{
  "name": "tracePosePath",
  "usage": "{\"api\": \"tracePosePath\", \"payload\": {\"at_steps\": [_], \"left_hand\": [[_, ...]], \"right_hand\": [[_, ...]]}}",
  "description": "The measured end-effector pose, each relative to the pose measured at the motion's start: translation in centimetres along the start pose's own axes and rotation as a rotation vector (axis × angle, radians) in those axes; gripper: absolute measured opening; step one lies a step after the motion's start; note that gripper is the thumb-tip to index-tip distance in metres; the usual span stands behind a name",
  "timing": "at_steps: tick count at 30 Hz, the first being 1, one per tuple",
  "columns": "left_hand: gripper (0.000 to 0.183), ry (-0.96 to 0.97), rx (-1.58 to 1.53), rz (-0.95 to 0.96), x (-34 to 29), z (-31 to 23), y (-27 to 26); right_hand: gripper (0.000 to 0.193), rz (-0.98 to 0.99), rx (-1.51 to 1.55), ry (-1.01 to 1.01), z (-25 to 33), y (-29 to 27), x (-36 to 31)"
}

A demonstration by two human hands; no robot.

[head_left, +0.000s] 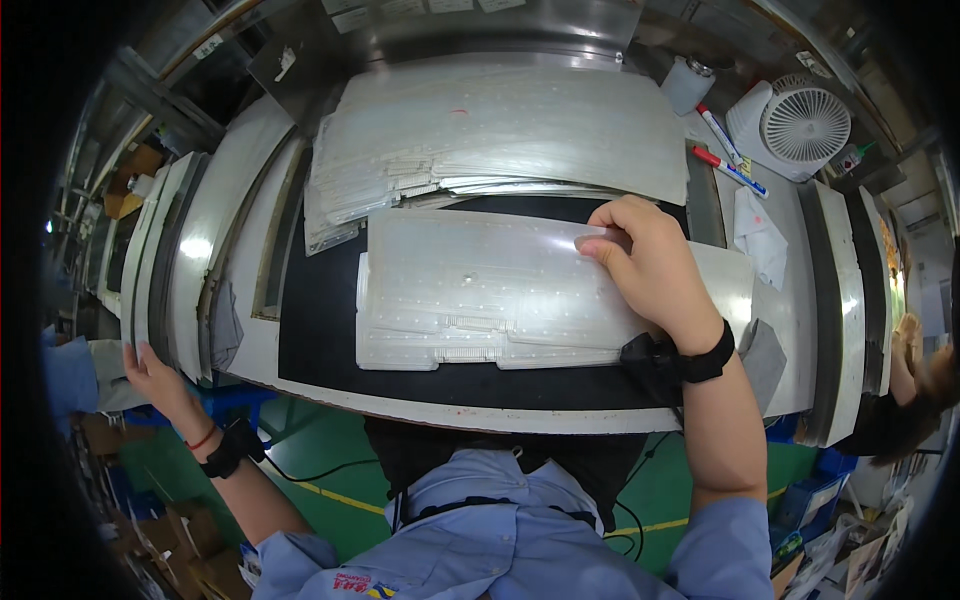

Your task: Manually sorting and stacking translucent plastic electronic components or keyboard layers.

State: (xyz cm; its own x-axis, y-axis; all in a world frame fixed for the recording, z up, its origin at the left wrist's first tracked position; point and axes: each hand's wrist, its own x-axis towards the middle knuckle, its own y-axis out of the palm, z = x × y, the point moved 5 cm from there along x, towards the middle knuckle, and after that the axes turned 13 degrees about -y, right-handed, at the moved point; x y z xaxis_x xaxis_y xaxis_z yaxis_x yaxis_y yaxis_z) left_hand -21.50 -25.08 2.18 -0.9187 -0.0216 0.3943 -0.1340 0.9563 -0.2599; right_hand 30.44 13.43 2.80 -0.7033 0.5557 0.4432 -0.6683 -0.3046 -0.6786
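Thin silvery-white perforated sheets point(480, 265) lie overlapped in front of me on a black mat. My right hand point(645, 260) pinches the far edge of the top one between thumb and fingers, its wrist wearing a black band. Far out to the left, my left hand point(160, 385) has its fingertips at the near end of a long pale panel point(145, 265), closed around its edge as far as shows. Beyond the mat, a larger pile of similar sheets point(500, 120) is fanned unevenly, with a small red mark on the uppermost one.
A white fan point(800, 125) stands at the back right, near a bottle point(687, 82) and two markers point(728, 170). Cloths point(758, 235) lie on the right. Upright panels point(835, 310) flank the table's right side. Another person's hand point(905, 350) shows at the far right.
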Motion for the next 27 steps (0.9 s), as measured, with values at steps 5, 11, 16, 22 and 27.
{"api": "tracePosePath", "payload": {"at_steps": [5,11,16,22,27], "left_hand": [[0.053,-0.266,-0.44,0.951,-8.5,-7.3,11.5],[0.057,-0.417,-0.476,1.779,-19.2,-15.4,22.2],[0.046,-0.475,-0.416,1.787,-21.2,-15.0,25.2],[0.038,-0.524,-0.341,1.724,-20.9,-13.2,25.4],[0.037,-0.509,-0.308,1.662,-20.8,-12.8,25.2]], "right_hand": [[0.017,-0.003,0.157,0.042,-0.4,0.0,0.1],[0.02,0.031,0.201,0.146,-1.0,-0.1,0.1],[0.024,0.066,0.08,0.094,-1.5,-0.1,0.1],[0.026,0.07,0.062,0.1,-1.6,0.0,0.2],[0.025,0.029,0.126,0.115,-1.7,0.0,0.1]]}}
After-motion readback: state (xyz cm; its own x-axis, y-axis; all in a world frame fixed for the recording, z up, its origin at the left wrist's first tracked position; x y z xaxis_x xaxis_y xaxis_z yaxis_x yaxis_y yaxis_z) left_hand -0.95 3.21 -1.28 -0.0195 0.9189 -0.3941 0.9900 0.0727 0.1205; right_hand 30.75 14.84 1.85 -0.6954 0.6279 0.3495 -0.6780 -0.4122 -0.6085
